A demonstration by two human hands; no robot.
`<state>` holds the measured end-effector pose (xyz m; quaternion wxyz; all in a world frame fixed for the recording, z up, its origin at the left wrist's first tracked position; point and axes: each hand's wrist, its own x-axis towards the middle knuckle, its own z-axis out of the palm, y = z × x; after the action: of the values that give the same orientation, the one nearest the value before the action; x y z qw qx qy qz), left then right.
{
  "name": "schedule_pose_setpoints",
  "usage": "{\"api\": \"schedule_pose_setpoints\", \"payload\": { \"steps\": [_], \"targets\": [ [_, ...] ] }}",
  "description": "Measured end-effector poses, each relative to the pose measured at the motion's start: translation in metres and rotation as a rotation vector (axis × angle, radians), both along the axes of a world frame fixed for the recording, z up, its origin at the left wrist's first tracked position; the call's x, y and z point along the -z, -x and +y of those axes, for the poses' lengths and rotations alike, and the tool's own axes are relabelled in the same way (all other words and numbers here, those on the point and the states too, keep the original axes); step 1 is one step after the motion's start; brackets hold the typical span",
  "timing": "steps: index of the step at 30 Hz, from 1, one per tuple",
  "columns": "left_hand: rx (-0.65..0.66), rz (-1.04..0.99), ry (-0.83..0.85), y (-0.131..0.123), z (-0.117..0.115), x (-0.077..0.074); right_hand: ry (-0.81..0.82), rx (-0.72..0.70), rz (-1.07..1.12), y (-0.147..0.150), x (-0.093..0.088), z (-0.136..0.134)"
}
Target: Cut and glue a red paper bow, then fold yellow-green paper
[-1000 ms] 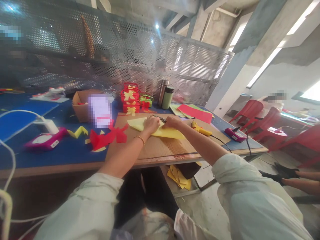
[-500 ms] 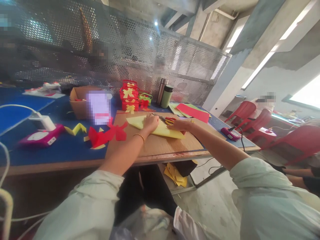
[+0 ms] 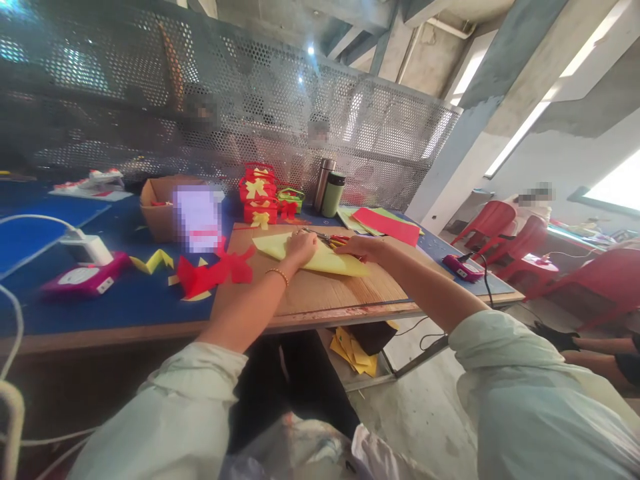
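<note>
A folded sheet of yellow paper (image 3: 345,264) lies slanted on a brown cardboard mat (image 3: 300,293). My left hand (image 3: 303,249) is curled closed on the paper near its middle, fingertips hidden from view. My right hand (image 3: 361,247) reaches over the paper's right part, fingers stretched leftward and low against it; its thumb is hidden. Just beyond the hands lie tools with red and yellow handles (image 3: 340,239), seemingly pliers and scissors, partly covered by my right fingers.
Red and yellow paper pieces (image 3: 200,277) lie left of the mat. Behind stand red boxes with yellow bows (image 3: 259,190), a green bottle (image 3: 333,195) and a cardboard box (image 3: 157,220). Coloured sheets (image 3: 387,225) lie at back right. A purple power strip (image 3: 85,280) is at left.
My right hand has shifted slightly left over the yellow paper. My left hand stays in place on it. The view has moved a little.
</note>
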<state>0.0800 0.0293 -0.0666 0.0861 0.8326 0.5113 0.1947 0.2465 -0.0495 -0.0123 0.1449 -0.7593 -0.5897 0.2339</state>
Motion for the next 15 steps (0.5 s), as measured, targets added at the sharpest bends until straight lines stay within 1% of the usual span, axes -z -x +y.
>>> {"api": "schedule_pose_setpoints", "payload": {
  "steps": [2,5,11,15],
  "targets": [
    [-0.001,-0.004,0.004,0.000,0.000,0.000,0.053,0.030,-0.013,0.004,0.000,0.002],
    [-0.001,-0.010,0.009,0.000,-0.001,-0.001,0.080,0.049,-0.049,0.007,-0.001,0.003],
    [0.008,-0.016,0.011,0.000,-0.001,-0.002,0.076,0.081,-0.117,0.014,-0.003,0.002],
    [0.008,-0.015,0.008,0.000,-0.001,-0.001,0.066,0.051,-0.057,0.017,-0.005,0.000]
  ]
}}
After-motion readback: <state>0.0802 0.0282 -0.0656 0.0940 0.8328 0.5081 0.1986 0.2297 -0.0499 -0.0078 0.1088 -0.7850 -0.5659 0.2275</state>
